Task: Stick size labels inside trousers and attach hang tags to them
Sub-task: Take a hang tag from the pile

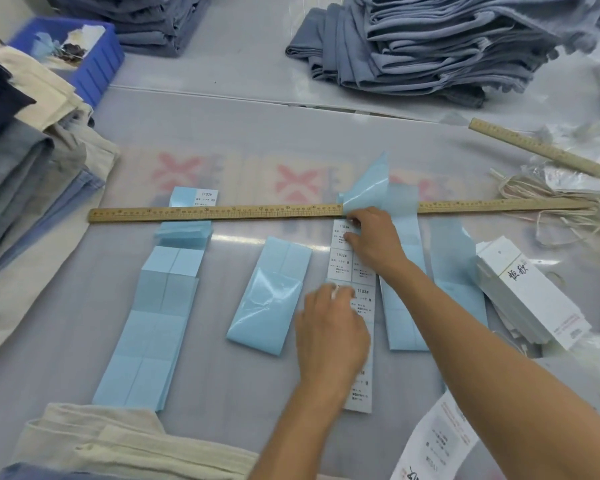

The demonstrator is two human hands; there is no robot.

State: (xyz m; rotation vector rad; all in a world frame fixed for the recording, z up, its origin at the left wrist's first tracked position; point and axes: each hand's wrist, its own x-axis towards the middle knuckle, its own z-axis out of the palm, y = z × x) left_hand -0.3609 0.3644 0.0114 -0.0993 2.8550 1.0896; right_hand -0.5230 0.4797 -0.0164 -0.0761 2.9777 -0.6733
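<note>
- Landmark: the long wooden ruler [222, 213] lying crosswise on the translucent table cover [222, 375].
- Your right hand [374, 244] sits just on the near side of the ruler, fingertips pressing or pinching the top of the white printed size-label strip [342, 263]; whether a label is lifted there, I cannot tell.
- Your left hand [331, 327] lies further toward you from the ruler, on the same strip, fingers curled over its middle section and appearing to pinch a label edge; motion blur prevents certainty.
- The strip runs from the ruler's near edge down toward you, printed "1103#" on several labels.
- A curled pale blue backing sheet [366, 188] rises over the ruler just beyond your right hand.
- More pale blue backing strips [146, 327] lie on the near side of the ruler, left of the hands; a glossy folded one [267, 299] lies between them and your left hand.
- The stack of white card hang tags [530, 299] rests near the ruler's right end, on its near side.
- Folded blue-grey trousers [447, 43] are piled well beyond the ruler; beige trousers [118, 445] lie at the near edge.
</note>
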